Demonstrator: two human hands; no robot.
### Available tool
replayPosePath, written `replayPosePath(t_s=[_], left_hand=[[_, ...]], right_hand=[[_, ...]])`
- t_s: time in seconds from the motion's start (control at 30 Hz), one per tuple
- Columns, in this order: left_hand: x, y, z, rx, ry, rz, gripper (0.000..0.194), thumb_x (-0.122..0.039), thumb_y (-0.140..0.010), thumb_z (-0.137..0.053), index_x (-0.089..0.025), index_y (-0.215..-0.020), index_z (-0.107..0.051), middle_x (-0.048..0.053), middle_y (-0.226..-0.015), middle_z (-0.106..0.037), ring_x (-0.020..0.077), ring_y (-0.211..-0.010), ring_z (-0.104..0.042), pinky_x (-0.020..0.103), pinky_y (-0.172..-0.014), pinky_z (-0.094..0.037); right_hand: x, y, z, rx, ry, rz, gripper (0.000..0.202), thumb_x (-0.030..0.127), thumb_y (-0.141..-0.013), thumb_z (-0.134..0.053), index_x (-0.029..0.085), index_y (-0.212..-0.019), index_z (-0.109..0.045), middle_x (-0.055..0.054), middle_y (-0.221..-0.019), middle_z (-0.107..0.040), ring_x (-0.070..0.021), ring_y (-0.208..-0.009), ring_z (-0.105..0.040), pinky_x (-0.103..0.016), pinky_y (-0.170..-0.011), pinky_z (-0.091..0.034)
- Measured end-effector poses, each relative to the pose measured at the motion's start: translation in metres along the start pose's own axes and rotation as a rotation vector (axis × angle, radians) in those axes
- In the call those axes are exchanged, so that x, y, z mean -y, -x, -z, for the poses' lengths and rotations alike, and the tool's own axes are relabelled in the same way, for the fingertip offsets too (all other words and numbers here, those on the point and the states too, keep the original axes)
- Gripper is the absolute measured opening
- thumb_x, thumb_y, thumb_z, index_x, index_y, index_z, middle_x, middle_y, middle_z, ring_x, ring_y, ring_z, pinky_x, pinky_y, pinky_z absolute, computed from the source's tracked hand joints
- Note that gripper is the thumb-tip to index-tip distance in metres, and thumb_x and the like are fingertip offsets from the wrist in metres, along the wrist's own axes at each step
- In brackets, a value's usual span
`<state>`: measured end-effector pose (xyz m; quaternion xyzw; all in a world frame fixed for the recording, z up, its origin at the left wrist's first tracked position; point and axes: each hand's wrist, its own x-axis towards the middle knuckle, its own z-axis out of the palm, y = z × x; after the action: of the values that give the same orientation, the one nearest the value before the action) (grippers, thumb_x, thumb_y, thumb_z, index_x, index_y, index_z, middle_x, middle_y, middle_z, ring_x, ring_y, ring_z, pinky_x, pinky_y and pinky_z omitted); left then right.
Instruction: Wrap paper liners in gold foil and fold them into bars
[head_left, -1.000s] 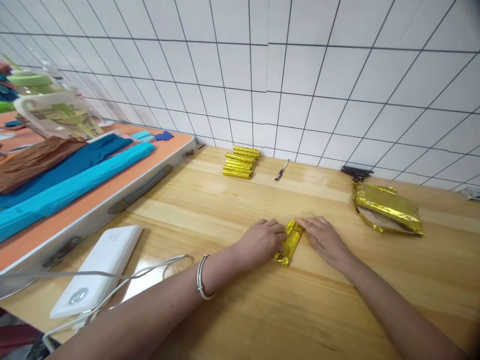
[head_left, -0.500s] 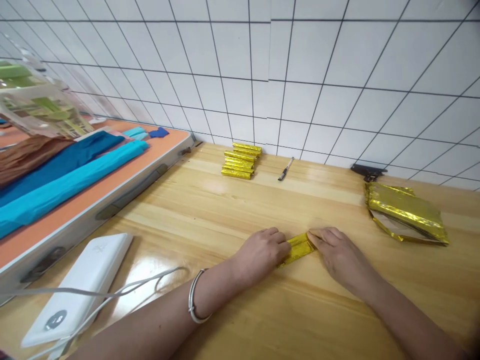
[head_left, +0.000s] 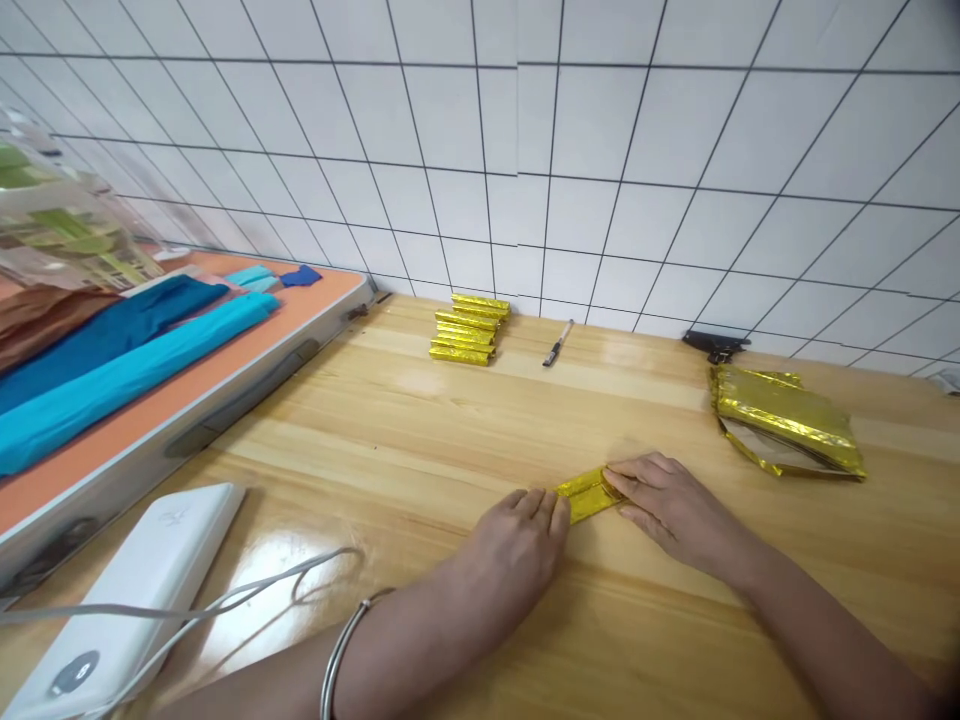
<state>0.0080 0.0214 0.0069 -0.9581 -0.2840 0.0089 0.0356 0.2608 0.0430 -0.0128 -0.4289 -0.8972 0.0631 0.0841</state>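
Observation:
A narrow folded strip of gold foil paper (head_left: pixel 586 497) lies on the wooden table between my two hands. My left hand (head_left: pixel 521 540) is closed over its left end, the fingertips curled down onto the foil and partly hiding it. At the other end, my right hand (head_left: pixel 664 505) pinches the strip between thumb and fingers. Farther back, by the wall, several folded gold foil strips (head_left: pixel 465 330) lie in a row. A stack of gold foil sheets (head_left: pixel 787 415) rests to the right, beyond my right hand, with a black clip (head_left: pixel 716 345) at its back edge.
A pen (head_left: pixel 557 343) lies near the tiled wall. On the left are a white power bank (head_left: pixel 142 590) with cables (head_left: pixel 247 590) and an orange-topped board (head_left: pixel 300 320) bearing rolled blue cloth or paper (head_left: pixel 150 375). A clear container (head_left: pixel 67 235) with green pieces stands behind.
The view has shifted slightly, so the background sits a little farther left. My left wrist has turned and lies lower, while both hands stay on the gold strip.

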Motion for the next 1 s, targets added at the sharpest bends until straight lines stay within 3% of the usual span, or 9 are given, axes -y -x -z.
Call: replayPosePath(t_s=[0.13, 0.27, 0.4, 0.5, 0.67, 1.0], left_hand=[[0.013, -0.003, 0.005, -0.004, 0.123, 0.038, 0.031, -0.007, -0.08, -0.041, -0.01, -0.111, -0.043, 0.013, -0.102, -0.06, 0.0226, -0.101, -0.055, 0.032, -0.084, -0.046], [0.022, -0.003, 0.01, 0.052, 0.245, 0.103, 0.015, -0.01, -0.081, -0.042, -0.017, -0.094, -0.043, 0.005, -0.085, -0.061, 0.0176, -0.075, -0.06, 0.027, -0.069, -0.049], [0.022, 0.002, 0.007, 0.036, 0.299, 0.199, 0.028, -0.012, -0.078, -0.045, -0.018, -0.105, -0.04, 0.005, -0.088, -0.063, 0.018, -0.071, -0.062, 0.027, -0.061, -0.049], [0.02, 0.008, -0.001, -0.023, 0.371, 0.247, 0.034, -0.013, -0.077, -0.047, -0.018, -0.109, -0.039, 0.005, -0.096, -0.064, 0.0175, -0.077, -0.064, 0.026, -0.065, -0.051], [0.015, 0.017, -0.018, -0.144, 0.344, 0.222, 0.01, -0.017, -0.084, -0.042, -0.018, -0.093, -0.046, 0.006, -0.128, -0.051, 0.0158, -0.089, -0.062, 0.027, -0.075, -0.052], [0.023, 0.021, -0.023, -0.193, 0.217, 0.032, 0.021, -0.015, -0.088, -0.036, -0.013, -0.101, -0.053, 0.012, -0.125, -0.052, 0.0179, -0.099, -0.06, 0.033, -0.087, -0.05]], right_hand=[[-0.001, -0.001, -0.008, -0.067, 0.007, -0.006, 0.036, 0.029, -0.087, -0.047, 0.021, -0.122, -0.051, -0.009, -0.114, -0.057, -0.0229, -0.1, -0.05, -0.041, -0.084, -0.044], [0.004, -0.002, -0.01, -0.131, 0.013, -0.009, 0.033, 0.027, -0.086, -0.05, 0.02, -0.118, -0.054, -0.009, -0.108, -0.06, -0.0225, -0.097, -0.052, -0.04, -0.082, -0.046], [0.008, -0.001, -0.009, -0.208, 0.028, -0.004, 0.03, 0.026, -0.086, -0.05, 0.022, -0.114, -0.057, -0.008, -0.104, -0.062, -0.0218, -0.094, -0.054, -0.04, -0.081, -0.047], [0.008, 0.0, -0.011, -0.232, 0.05, -0.002, 0.029, 0.025, -0.087, -0.048, 0.021, -0.115, -0.057, -0.008, -0.105, -0.063, -0.0219, -0.095, -0.054, -0.04, -0.082, -0.047], [0.006, 0.003, -0.019, -0.251, 0.057, 0.004, 0.032, 0.019, -0.088, -0.045, 0.019, -0.119, -0.053, -0.007, -0.109, -0.063, -0.0208, -0.097, -0.054, -0.039, -0.086, -0.045], [0.015, 0.01, -0.014, -0.301, 0.081, 0.026, 0.022, 0.02, -0.088, -0.047, 0.021, -0.102, -0.064, -0.007, -0.107, -0.065, -0.02, -0.093, -0.056, -0.039, -0.081, -0.048]])
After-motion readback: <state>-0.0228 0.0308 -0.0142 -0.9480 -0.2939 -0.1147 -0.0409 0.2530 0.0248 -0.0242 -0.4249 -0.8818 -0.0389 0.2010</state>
